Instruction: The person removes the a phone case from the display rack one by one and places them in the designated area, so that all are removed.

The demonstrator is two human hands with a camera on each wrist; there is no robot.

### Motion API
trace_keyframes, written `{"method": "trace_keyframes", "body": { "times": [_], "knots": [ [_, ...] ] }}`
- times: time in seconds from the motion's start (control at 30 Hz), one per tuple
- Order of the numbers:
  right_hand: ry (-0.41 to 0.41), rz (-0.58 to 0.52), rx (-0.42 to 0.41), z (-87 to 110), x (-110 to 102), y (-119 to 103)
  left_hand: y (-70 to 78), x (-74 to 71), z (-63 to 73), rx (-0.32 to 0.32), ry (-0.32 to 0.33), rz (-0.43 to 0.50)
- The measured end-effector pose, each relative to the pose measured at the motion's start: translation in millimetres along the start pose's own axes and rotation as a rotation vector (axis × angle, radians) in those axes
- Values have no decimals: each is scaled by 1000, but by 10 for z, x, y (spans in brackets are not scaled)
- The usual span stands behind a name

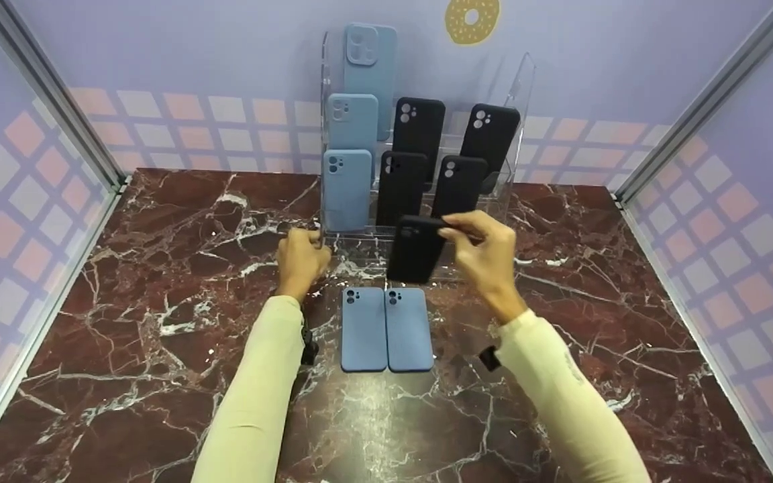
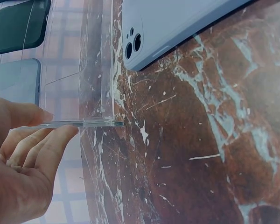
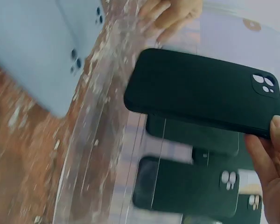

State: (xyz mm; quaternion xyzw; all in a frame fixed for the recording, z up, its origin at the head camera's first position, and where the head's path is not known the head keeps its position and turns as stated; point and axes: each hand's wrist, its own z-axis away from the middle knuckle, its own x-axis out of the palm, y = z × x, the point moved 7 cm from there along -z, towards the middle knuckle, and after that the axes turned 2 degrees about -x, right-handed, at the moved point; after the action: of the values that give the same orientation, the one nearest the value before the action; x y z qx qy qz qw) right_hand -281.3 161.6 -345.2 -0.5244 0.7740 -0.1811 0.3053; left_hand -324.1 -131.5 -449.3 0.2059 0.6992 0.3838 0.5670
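Observation:
A black phone case (image 1: 416, 251) hangs tilted from my right hand (image 1: 487, 251), thumb and fingers pinching its top corner. In the right wrist view the black case (image 3: 200, 91) shows its camera cutouts close to the fingertips. My left hand (image 1: 302, 260) pinches the side edge of the clear stepped display rack (image 2: 98, 123) between thumb and fingers. Two blue phone cases, a left one (image 1: 364, 332) and a right one (image 1: 408, 332), lie side by side on the table in front of the rack.
The rack holds light blue cases (image 1: 348, 194) on its left and black cases (image 1: 420, 127) in the middle and right. A marbled red-brown table (image 1: 192, 376) lies beneath. Lilac panels (image 1: 729, 201) with tile patterns enclose the sides and back.

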Motion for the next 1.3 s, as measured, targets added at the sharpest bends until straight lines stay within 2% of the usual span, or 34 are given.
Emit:
{"method": "trace_keyframes", "body": {
  "times": [0.1,0.23,0.5,0.67,0.87,1.3],
  "knots": [
    [-17,20,76,59,-141,114,-5,-5,-4,-4,-6,0],
    [-61,99,135,127,-290,241,-9,-16,-10,-5,-2,2],
    [-180,205,271,255,-431,455,-22,-27,-2,-12,2,14],
    [-245,288,335,321,-455,570,-20,-29,6,3,2,17],
    [-300,329,394,405,-430,692,-22,-26,13,0,-6,15],
    [-370,410,482,635,-322,958,2,-6,7,11,1,7]
  ]
}}
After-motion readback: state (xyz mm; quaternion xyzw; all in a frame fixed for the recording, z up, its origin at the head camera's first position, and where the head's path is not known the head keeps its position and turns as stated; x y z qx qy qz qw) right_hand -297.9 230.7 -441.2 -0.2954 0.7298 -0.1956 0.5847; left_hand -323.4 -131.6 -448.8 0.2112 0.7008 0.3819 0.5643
